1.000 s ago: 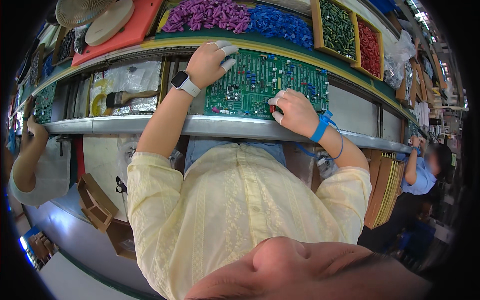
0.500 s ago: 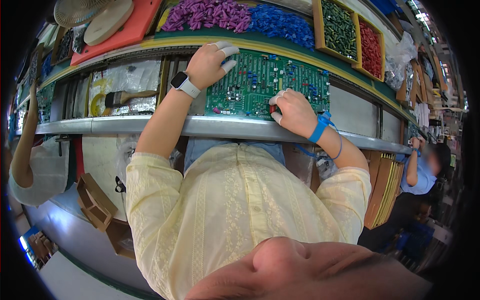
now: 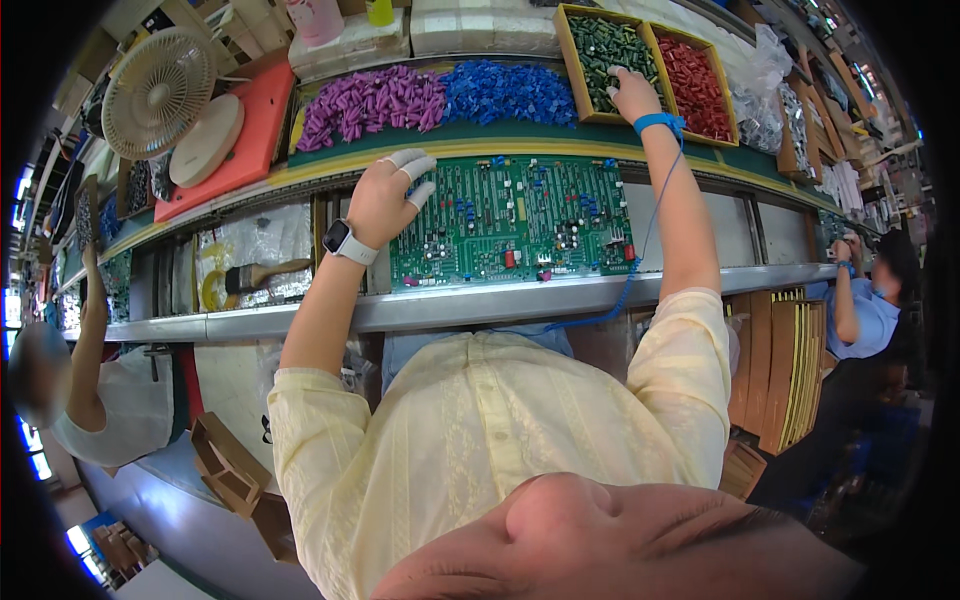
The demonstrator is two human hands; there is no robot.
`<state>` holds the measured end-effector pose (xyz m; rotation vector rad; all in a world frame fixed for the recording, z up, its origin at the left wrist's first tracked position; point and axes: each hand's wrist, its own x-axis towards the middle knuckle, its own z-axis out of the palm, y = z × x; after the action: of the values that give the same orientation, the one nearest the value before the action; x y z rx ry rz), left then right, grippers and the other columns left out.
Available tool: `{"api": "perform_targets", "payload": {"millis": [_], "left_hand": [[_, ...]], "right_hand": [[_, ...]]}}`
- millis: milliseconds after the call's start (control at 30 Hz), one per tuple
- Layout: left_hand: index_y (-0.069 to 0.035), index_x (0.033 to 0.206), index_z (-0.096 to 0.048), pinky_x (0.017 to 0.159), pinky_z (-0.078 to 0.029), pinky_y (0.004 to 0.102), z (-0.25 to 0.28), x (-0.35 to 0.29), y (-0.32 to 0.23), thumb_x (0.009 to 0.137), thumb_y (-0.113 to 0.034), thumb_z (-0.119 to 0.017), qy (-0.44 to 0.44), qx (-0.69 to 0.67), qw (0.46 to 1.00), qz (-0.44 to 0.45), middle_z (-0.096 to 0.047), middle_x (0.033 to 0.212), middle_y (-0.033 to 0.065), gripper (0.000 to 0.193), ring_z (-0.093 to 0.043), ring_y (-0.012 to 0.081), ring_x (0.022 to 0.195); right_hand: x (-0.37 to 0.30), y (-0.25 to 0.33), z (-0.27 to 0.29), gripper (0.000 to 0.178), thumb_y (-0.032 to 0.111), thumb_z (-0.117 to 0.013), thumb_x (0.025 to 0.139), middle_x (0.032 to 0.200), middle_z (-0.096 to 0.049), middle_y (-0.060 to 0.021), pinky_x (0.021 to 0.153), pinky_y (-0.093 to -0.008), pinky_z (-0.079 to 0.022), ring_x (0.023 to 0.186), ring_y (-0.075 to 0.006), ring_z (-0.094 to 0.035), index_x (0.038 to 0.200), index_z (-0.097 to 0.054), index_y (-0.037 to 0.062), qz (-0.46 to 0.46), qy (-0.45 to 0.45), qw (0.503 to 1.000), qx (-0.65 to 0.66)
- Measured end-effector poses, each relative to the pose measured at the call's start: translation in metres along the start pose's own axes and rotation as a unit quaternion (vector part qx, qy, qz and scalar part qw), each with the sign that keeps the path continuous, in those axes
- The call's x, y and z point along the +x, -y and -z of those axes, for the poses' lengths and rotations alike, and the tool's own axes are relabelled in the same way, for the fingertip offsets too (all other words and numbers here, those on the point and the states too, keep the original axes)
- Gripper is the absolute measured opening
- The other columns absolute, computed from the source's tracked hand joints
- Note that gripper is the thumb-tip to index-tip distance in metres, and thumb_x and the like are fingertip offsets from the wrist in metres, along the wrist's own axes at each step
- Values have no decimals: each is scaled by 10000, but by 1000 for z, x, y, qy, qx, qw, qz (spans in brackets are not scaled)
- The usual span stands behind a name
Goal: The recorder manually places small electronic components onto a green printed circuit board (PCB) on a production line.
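A green circuit board (image 3: 480, 235) lies on the metal rail in front of me, dotted with small blue, white, black and red components. My left hand (image 3: 385, 200), with white finger covers, rests at its upper left edge, thumb and fingers apart. My right hand (image 3: 634, 97), a blue strap at its wrist, is over the yellow-rimmed box (image 3: 590, 112) of dark green cylindrical components (image 3: 615, 50). Its fingers are bent together, their tips down among the parts; what they pinch is hidden. Two red components (image 3: 510, 258) stand near the board's lower edge.
Purple components (image 3: 370, 105) and blue components (image 3: 510, 92) lie heaped beyond the board; red ones (image 3: 695, 85) fill a neighbouring box. A brush (image 3: 262, 274) lies left. A blue coiled cord (image 3: 625, 290) hangs from my right wrist across the rail. Co-workers sit on both sides.
My right hand has left the board's lower right part and reached up into the green components' box. A red component now shows where it was. My left hand stays at the board's edge.
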<state>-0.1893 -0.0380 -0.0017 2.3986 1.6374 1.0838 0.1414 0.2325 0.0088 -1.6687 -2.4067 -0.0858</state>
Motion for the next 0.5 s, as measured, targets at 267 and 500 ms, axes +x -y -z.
{"api": "perform_targets", "payload": {"millis": [267, 500], "left_hand": [[-44, 1016, -610, 821, -458, 385, -8, 16, -8, 741, -113, -649, 14, -16, 1000, -16, -590, 1050, 143, 286, -561, 323, 947], [-56, 1036, -603, 825, -456, 380, -24, 33, -31, 755, -142, -640, 3, -105, 994, -12, -586, 1054, 143, 297, -555, 338, 953]], "right_hand": [[9, -11, -4, 300, 106, -564, 816, 1078, -541, -195, 826, -429, -460, 966, -348, -540, 1114, -530, 84, 11, -20, 998, 60], [-29, 37, 17, 296, 151, -643, 745, 877, -632, -147, 704, -382, -490, 790, -313, -612, 1021, -581, 65, 61, -90, 946, 307]]}}
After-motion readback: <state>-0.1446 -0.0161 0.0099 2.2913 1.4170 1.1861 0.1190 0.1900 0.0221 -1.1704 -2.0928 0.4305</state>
